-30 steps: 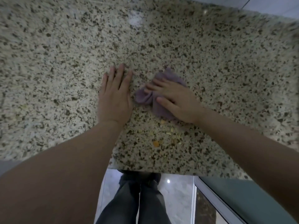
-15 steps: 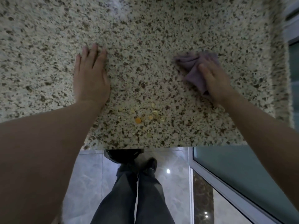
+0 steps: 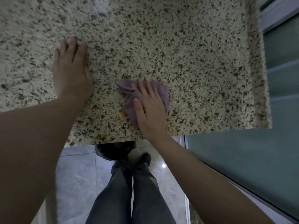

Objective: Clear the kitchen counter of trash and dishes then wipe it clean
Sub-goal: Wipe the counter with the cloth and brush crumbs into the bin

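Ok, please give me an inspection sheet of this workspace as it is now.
Surface: speckled counter, bare apart from crumbs.
Job's things: purple cloth flat on counter; no dishes seen.
Clutter: crumbs beside cloth, near front edge.
Grippers: left hand flat on counter, empty; right hand pressing on cloth.
Cables: nothing seen.
Surroundings: tiled floor, glass panel at right, dark bin under counter edge.
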